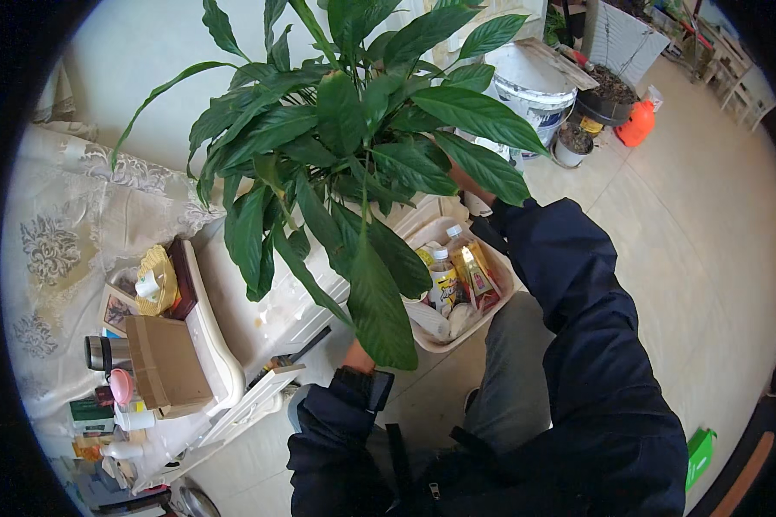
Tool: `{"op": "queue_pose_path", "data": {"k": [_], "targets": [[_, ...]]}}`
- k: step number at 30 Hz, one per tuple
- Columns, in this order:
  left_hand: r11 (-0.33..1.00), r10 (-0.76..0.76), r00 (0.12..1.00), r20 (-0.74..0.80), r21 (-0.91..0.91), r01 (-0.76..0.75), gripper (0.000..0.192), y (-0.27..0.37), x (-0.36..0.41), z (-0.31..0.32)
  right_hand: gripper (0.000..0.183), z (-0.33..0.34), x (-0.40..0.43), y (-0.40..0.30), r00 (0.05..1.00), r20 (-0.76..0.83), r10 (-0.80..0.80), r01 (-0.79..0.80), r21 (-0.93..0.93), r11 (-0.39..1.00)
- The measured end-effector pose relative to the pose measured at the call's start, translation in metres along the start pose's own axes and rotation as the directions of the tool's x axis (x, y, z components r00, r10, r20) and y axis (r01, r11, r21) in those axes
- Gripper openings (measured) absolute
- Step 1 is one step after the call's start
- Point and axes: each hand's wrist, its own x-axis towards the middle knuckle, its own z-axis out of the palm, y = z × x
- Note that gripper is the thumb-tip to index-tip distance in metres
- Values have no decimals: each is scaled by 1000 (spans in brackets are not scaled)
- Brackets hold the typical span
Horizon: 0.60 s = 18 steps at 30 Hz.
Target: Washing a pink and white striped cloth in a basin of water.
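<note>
A large leafy potted plant fills the upper middle of the head view, its broad green leaves hanging over a white cabinet top. My left hand reaches up below the front leaves, with only the part near the wrist showing. On the far right side of the plant, my right hand is partly behind leaves. Both sets of fingers are hidden, as is the pot, so what they grip cannot be told. Beneath the right forearm stands a white bin with plastic bottles and wrappers inside.
At left, a cardboard box, a thermos and a yellow basket crowd the white surface. A white paint bucket, small pots and an orange container stand on the floor at upper right.
</note>
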Motion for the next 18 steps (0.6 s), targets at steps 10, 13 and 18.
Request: {"op": "queue_pose_path", "data": {"k": [10,13,18], "targets": [[994,-88,986,-140,58,97,27,0,23,-15,64,-13,0,-36,821,529,215,-407,278,870],[993,-92,986,-141,62,102,27,2,26,-17,70,-21,10,-71,551,679,484,-813,306,496],[992,-91,987,-132,70,101,27,6,33,-12,41,-24,3,-80,872,425,241,-350,200,915]]}}
